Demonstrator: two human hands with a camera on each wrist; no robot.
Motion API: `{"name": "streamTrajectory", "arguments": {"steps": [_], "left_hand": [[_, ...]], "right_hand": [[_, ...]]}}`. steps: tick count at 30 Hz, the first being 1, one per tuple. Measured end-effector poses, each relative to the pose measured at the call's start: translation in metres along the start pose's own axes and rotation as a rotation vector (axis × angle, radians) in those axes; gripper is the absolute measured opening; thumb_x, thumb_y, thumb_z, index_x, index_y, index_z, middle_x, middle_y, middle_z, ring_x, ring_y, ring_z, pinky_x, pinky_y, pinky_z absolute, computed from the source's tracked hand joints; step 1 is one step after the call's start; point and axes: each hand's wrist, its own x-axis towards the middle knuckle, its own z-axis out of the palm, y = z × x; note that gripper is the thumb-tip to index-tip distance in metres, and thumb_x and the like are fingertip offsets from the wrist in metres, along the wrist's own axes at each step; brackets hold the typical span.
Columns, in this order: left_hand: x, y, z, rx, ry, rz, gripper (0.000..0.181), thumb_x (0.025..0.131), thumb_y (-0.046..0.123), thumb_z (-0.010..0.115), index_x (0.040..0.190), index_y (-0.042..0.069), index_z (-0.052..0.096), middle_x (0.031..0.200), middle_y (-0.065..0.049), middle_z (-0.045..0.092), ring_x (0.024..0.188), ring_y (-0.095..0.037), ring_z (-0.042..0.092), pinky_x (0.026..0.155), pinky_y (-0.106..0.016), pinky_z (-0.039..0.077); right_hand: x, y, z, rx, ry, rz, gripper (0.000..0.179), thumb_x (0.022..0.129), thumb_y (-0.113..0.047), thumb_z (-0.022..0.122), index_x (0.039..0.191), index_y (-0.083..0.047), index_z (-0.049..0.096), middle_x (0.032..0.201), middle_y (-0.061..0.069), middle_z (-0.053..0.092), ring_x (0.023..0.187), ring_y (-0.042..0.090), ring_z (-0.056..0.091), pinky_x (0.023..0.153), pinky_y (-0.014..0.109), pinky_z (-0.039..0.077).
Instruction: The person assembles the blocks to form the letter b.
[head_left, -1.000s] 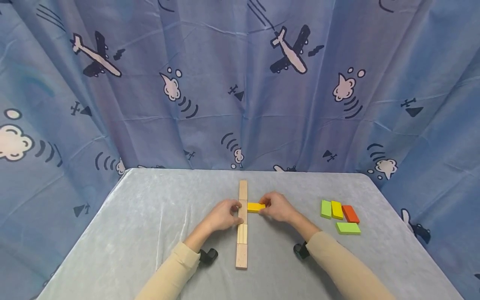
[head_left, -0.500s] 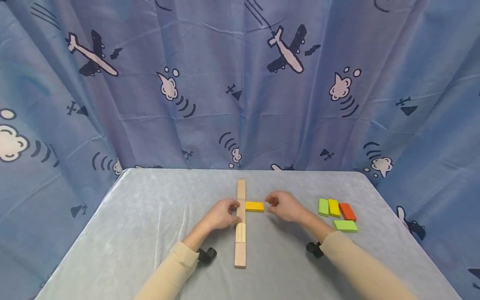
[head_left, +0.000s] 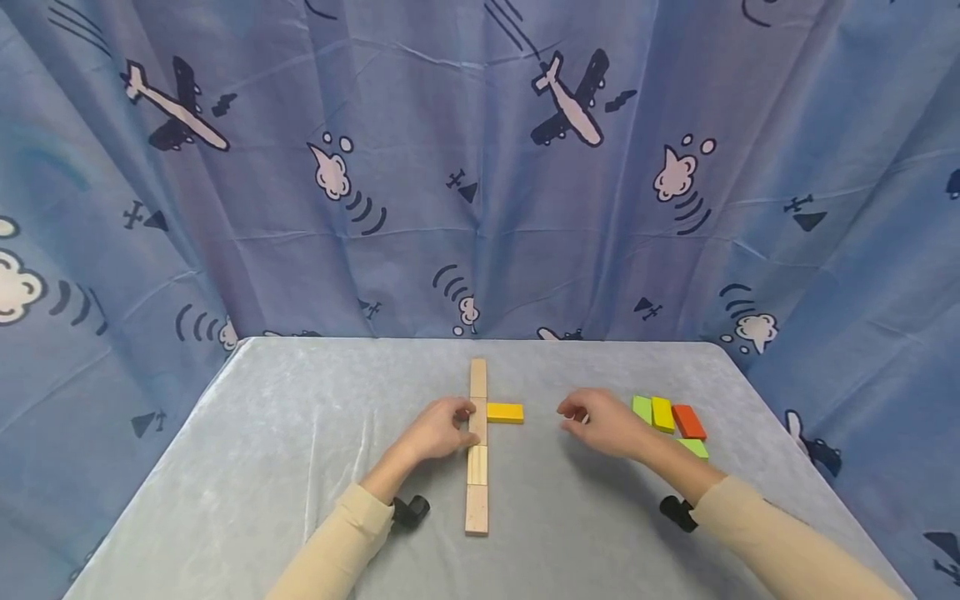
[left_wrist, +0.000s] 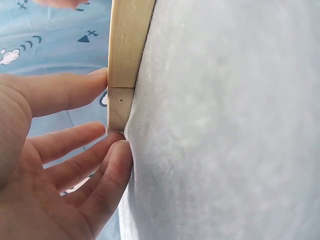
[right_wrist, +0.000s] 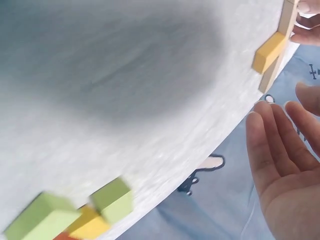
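Note:
A straight row of plain wooden blocks (head_left: 477, 465) runs away from me along the middle of the table, end to end. My left hand (head_left: 438, 429) rests against its left side, thumb and fingertips touching the wood, as the left wrist view also shows. From the row's right side a yellow block (head_left: 505, 413) sticks out at a right angle, its end against the row. My right hand (head_left: 606, 423) hovers to the right of that block, fingers relaxed and nothing in them. In the right wrist view the right hand (right_wrist: 290, 170) is apart from every block.
Beyond my right hand lie a green block (head_left: 642, 407), another yellow block (head_left: 662, 413), a red-orange block (head_left: 688, 422) and a second green block (head_left: 693, 447), partly hidden by my forearm. Grey cloth covers the table (head_left: 360, 375). A blue patterned curtain (head_left: 420, 183) hangs behind it.
My right hand has let go of the yellow block beside the row and moved right, towards the coloured blocks. My left hand has stayed at the row.

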Motion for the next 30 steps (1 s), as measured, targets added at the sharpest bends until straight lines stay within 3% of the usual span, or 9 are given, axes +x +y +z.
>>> {"name": "streamTrajectory", "arguments": {"steps": [8, 12, 20, 30], "left_hand": [[-0.003, -0.001, -0.001, 0.010, 0.004, 0.000, 0.047, 0.083, 0.016, 0.081, 0.125, 0.000, 0.065, 0.112, -0.012, 0.067, 0.099, -0.026, 0.061, 0.089, -0.044, 0.050], [-0.003, 0.001, 0.000, 0.010, 0.004, 0.002, 0.046, 0.083, 0.016, 0.081, 0.123, 0.000, 0.066, 0.111, -0.012, 0.067, 0.098, -0.026, 0.061, 0.088, -0.044, 0.050], [-0.002, 0.003, -0.001, 0.017, -0.002, -0.008, 0.046, 0.083, 0.016, 0.081, 0.124, 0.001, 0.066, 0.112, -0.012, 0.067, 0.098, -0.025, 0.061, 0.087, -0.044, 0.051], [-0.002, 0.002, -0.001, 0.007, -0.005, -0.010, 0.046, 0.083, 0.016, 0.082, 0.124, 0.000, 0.066, 0.111, -0.011, 0.067, 0.096, -0.024, 0.061, 0.085, -0.043, 0.051]], "right_hand": [[-0.029, 0.020, -0.010, -0.003, 0.035, -0.022, 0.015, 0.093, -0.009, 0.072, 0.106, -0.002, 0.074, 0.097, -0.002, 0.068, 0.086, 0.014, 0.062, 0.076, 0.033, 0.055], [-0.043, 0.033, -0.016, -0.001, 0.061, 0.005, 0.015, 0.093, -0.009, 0.072, 0.106, -0.004, 0.073, 0.096, -0.004, 0.068, 0.087, 0.013, 0.062, 0.076, 0.032, 0.055], [-0.067, 0.052, -0.027, 0.003, 0.164, -0.009, 0.016, 0.089, -0.006, 0.075, 0.104, -0.001, 0.075, 0.093, -0.003, 0.070, 0.085, 0.015, 0.065, 0.075, 0.037, 0.056], [-0.091, 0.074, -0.036, 0.009, 0.130, 0.152, 0.026, 0.091, -0.012, 0.075, 0.112, 0.003, 0.072, 0.105, 0.011, 0.069, 0.094, 0.026, 0.065, 0.081, 0.046, 0.056]]}}
